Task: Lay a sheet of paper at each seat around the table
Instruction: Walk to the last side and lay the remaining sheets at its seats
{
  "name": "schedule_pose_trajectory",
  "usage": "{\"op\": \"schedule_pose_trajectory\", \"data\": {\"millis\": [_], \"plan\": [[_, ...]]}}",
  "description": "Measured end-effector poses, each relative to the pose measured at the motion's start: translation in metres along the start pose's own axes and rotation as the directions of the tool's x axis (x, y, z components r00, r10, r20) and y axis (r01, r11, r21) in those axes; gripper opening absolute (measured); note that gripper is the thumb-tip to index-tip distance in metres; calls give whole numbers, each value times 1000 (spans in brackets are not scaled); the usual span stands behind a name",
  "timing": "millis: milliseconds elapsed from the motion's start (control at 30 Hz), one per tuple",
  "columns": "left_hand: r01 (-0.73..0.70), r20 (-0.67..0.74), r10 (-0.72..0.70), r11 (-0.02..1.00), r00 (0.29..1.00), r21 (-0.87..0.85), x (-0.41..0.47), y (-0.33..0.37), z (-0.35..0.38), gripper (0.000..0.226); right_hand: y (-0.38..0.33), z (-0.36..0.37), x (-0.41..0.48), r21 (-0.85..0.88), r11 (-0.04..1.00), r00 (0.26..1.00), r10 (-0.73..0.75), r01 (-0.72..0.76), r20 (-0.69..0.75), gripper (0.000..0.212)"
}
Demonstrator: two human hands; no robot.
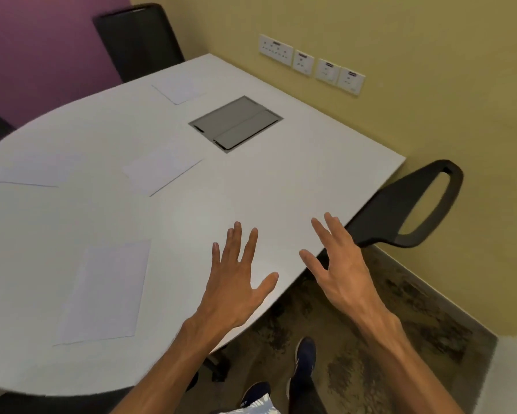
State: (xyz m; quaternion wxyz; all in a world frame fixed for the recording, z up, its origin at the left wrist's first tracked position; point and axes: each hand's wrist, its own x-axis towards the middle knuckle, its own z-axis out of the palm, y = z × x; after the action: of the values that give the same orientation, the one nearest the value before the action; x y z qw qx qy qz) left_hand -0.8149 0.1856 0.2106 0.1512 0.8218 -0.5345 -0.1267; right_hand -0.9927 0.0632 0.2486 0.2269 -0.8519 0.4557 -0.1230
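Observation:
The white table [296,186] carries several white sheets of paper. One sheet [104,291] lies at the near left, one [161,171] near the middle, one [39,171] at the far left and one [179,89] at the far end by a black chair [137,40]. My left hand [236,279] hovers over the near right part of the table, fingers spread, holding nothing. My right hand [338,264] hangs over the table's right edge, also spread and empty.
A grey cable hatch [236,124] is set into the tabletop. A black chair armrest [412,210] sticks out at the right edge. Wall sockets [311,64] sit on the yellow wall. My dark shoes [305,360] stand on brown carpet below.

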Motion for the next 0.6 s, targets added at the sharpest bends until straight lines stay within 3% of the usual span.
{"op": "schedule_pose_trajectory", "data": {"millis": [367,600], "plan": [[355,-142,-361,932,921,-68,38,39,14,87,33,-6,104,34,951,932,-308,308,190,70],[480,-148,-489,872,860,-93,53,45,16,87,34,3,144,94,912,880,-409,398,239,70]]}}
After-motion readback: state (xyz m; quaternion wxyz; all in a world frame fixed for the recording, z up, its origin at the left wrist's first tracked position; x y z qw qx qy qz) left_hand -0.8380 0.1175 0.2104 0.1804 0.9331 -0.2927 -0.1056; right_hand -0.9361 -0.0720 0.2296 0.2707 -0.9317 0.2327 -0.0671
